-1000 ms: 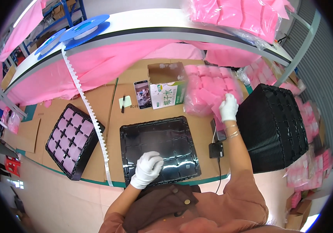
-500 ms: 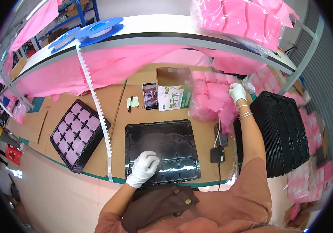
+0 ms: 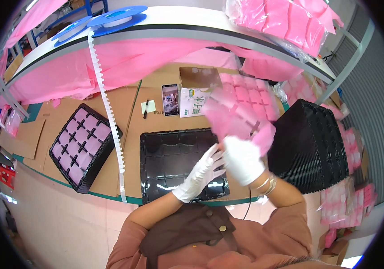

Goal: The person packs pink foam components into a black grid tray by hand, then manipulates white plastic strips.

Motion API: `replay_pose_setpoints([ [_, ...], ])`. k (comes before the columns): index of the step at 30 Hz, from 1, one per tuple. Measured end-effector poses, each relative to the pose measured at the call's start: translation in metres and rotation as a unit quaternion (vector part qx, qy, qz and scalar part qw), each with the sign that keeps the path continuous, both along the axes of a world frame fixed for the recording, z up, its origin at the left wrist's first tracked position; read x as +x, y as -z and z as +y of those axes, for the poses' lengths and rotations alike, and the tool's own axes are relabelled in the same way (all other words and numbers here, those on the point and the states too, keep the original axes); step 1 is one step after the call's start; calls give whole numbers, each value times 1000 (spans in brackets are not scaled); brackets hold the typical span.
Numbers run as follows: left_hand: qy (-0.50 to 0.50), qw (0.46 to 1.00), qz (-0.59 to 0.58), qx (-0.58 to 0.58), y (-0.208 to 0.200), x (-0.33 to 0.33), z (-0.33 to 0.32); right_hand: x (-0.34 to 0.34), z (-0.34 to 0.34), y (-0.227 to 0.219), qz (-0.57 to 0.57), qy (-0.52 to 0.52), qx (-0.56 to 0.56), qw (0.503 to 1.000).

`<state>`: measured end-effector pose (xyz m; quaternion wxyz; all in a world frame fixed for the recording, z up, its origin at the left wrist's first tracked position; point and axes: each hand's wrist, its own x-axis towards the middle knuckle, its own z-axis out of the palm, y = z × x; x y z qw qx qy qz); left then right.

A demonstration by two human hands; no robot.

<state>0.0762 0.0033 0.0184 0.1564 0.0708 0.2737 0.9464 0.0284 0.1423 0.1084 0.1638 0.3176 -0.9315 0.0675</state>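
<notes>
My right hand (image 3: 244, 161), white-gloved and blurred, is closed on a thin pink sheet (image 3: 239, 117) with dark slits, held up right of centre. Fingers spread and holding nothing, my gloved left hand (image 3: 202, 175) sits beside it, close to the right hand's fingers. Below both lies a shiny black plastic tray (image 3: 169, 157) with shallow compartments, nothing in it. Behind the held sheet is a stack of pink padded sheets (image 3: 263, 101). At left, another black tray (image 3: 94, 167) has its compartments filled with pale pink pieces.
A tall stack of nested black trays (image 3: 310, 148) stands at right. A phone (image 3: 170, 101), an open carton (image 3: 194, 103) and a pen (image 3: 146, 109) lie behind the middle tray. A white notched strip (image 3: 107, 105) hangs from blue reels (image 3: 118, 17) on the shelf.
My right hand has come back from the pink stack toward me, bringing a pink sheet. My left hand has shifted right and its fingers have straightened. The view has shifted slightly.
</notes>
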Motion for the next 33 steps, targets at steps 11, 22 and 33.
replay_pose_setpoints([
  [11, -74, 898, -287, -326, 78, 9, -153, 50, -39, 87, -271, -68, -250, 927],
  [22, 14, 814, -285, -507, 108, -39, -232, -64, -77, 192, -521, -29, -398, 755],
  [33, -107, 831, -240, -490, 97, -26, -205, 0, -175, 165, -417, -18, -147, 897],
])
